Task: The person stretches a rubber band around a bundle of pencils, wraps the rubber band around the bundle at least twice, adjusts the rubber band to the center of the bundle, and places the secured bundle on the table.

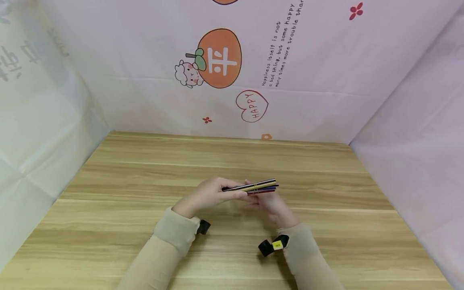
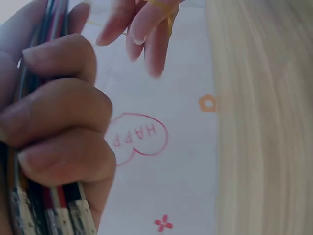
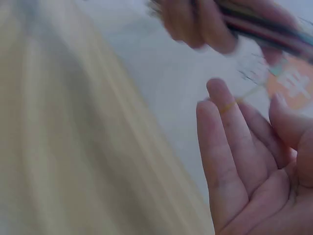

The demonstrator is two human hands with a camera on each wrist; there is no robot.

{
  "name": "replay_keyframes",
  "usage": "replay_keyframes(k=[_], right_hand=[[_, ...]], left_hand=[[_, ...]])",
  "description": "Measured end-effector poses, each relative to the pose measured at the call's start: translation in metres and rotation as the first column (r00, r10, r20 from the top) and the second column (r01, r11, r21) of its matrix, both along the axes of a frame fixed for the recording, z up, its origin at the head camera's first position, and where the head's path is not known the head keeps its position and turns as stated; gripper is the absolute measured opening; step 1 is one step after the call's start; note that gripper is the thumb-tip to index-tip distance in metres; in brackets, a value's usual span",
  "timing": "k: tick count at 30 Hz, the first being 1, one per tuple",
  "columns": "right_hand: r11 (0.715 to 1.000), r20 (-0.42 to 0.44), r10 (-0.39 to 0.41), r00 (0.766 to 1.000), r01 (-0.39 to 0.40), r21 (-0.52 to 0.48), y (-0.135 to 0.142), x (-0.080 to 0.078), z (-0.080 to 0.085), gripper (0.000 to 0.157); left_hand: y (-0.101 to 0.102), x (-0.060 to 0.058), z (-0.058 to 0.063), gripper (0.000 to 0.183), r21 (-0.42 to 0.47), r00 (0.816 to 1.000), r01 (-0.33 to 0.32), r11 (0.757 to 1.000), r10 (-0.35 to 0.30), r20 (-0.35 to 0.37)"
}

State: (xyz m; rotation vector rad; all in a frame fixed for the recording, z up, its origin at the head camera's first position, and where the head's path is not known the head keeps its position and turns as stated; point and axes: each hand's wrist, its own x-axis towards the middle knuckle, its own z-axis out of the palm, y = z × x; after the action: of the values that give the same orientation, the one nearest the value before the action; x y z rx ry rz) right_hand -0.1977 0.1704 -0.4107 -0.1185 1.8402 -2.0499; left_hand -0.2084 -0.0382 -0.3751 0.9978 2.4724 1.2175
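My left hand (image 1: 214, 195) grips a bundle of pencils (image 1: 266, 185) in several colours, its fingers curled round them in the left wrist view. White and silvery ends of the pencils (image 2: 58, 220) stick out below those fingers. My right hand (image 1: 270, 205) is close beside the bundle, partly behind it in the head view. In the right wrist view, the right fingers (image 3: 222, 161) are fairly straight, with the thumb apart. A thin yellow rubber band (image 3: 229, 106) loops over them and stretches away toward the upper right. Thin yellow lines cross the pencils in the head view.
Beneath both hands lies a wood-grain tabletop (image 1: 127, 193). A white printed cloth (image 1: 308, 108) rises behind it, and more pale cloth hangs at the left and right sides. Black wrist cameras (image 1: 266, 247) sit at both cuffs.
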Motion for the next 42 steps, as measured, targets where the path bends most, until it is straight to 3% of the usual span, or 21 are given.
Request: replay_keyframes(k=[6,9,13,17,20,23,27,29,32,34,35,38,42], right_hand=[[0.998,0.048,-0.066,0.997,0.066,0.010,-0.020,0.001,-0.008,0.053],[0.984,0.089,-0.166,0.982,0.171,-0.045,-0.025,0.001,-0.008,0.038],[0.924,0.166,-0.312,0.935,0.340,-0.174,-0.031,0.004,-0.008,0.018],[0.852,0.194,-0.422,0.886,0.460,-0.250,-0.037,0.008,-0.006,0.022],[0.832,0.207,-0.423,0.882,0.469,-0.297,-0.040,0.011,-0.004,0.031],[0.821,0.210,-0.382,0.900,0.435,-0.370,-0.042,0.014,0.002,0.039],[0.814,0.082,-0.427,0.901,0.422,-0.399,-0.040,0.016,0.016,0.053],[0.811,-0.023,-0.472,0.881,0.424,-0.402,-0.037,0.016,0.023,0.060],[0.810,-0.169,-0.508,0.845,0.402,-0.427,-0.033,0.018,0.030,0.056],[0.826,-0.250,-0.494,0.833,0.360,-0.433,-0.030,0.019,0.033,0.051],[0.838,-0.298,-0.484,0.823,0.336,-0.430,-0.029,0.018,0.032,0.051],[0.879,-0.442,-0.435,0.784,0.262,-0.399,-0.016,0.002,0.007,0.044],[0.881,-0.535,-0.420,0.733,0.188,-0.433,-0.004,-0.012,-0.011,0.037]], left_hand=[[-0.003,-0.005,-0.002,0.031,0.085,0.997,-0.006,0.996,-0.001,0.076],[-0.003,-0.006,-0.003,0.031,0.110,0.996,-0.012,0.994,0.003,0.087],[-0.002,-0.009,-0.007,0.034,0.151,0.995,-0.020,0.988,0.006,0.098],[0.002,-0.010,-0.012,0.035,0.204,0.993,-0.005,0.979,-0.019,0.115],[0.003,-0.009,-0.013,0.032,0.243,0.988,0.003,0.970,-0.040,0.146],[0.004,-0.008,-0.012,0.031,0.313,0.977,-0.005,0.950,-0.062,0.203],[0.006,-0.007,-0.009,0.033,0.411,0.957,-0.026,0.911,-0.096,0.273],[0.008,-0.005,-0.007,0.035,0.432,0.948,-0.037,0.901,-0.105,0.301],[0.009,-0.003,-0.002,0.038,0.452,0.934,-0.049,0.890,-0.119,0.336],[0.010,-0.002,0.000,0.040,0.461,0.927,-0.057,0.885,-0.124,0.354],[0.010,-0.002,0.001,0.040,0.462,0.925,-0.060,0.885,-0.125,0.359],[0.009,-0.003,0.002,0.036,0.433,0.924,-0.083,0.898,-0.093,0.370],[0.008,-0.005,-0.001,0.031,0.364,0.931,-0.100,0.926,-0.042,0.362]])
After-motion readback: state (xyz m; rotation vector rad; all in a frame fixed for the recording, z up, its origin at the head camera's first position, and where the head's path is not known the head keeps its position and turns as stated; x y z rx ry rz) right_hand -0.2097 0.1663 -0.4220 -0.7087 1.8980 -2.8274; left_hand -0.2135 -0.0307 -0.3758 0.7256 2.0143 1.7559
